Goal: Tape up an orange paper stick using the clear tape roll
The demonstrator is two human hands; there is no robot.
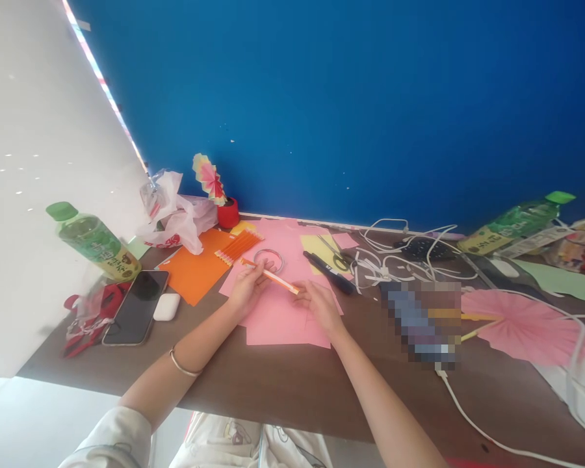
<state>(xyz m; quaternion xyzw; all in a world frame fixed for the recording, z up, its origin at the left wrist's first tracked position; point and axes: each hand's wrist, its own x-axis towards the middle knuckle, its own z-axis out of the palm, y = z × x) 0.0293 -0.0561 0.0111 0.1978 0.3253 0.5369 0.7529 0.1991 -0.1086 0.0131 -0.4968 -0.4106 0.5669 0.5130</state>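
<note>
Both hands, left hand and right hand, pinching ends of orange paper strip above pink paper mid-table, apparently mid-roll; tighter, even pinching likely needed next.

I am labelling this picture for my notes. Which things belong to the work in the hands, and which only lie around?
In the work:
left hand and right hand, holding the folded orange strip
pink paper under them
pile of orange strips

Lying about:
phone
earbud case
two green bottles
scissors
white cables
pink paper fan
</note>
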